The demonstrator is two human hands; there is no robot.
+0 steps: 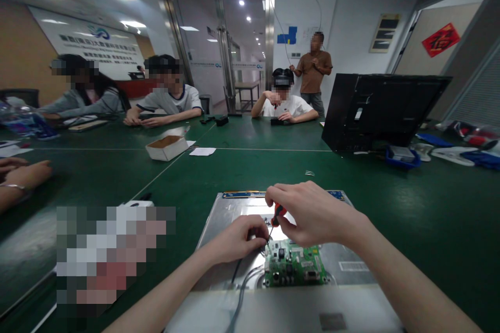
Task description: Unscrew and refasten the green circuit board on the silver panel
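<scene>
A green circuit board point(295, 264) lies on the silvery metal back of a flat display panel point(353, 276) in front of me. My right hand point(312, 213) is closed around a red and black screwdriver point(278, 213), its thin shaft slanting down to the board's upper left corner. Beside the tip, my left hand point(242, 239) is low over the panel with its fingers curled and pinched together. What those fingers hold, if anything, is hidden. Grey cables point(245, 291) run from the board's left side toward me. A blue strip board point(242, 194) lines the panel's far edge.
A black monitor point(383, 109) stands at the right, with a blue tray point(403, 157) at its foot. An open white box point(167, 148) and paper point(202, 151) sit farther off on the green table point(250, 166). Another person's hands point(27, 174) rest at the left; several people are beyond.
</scene>
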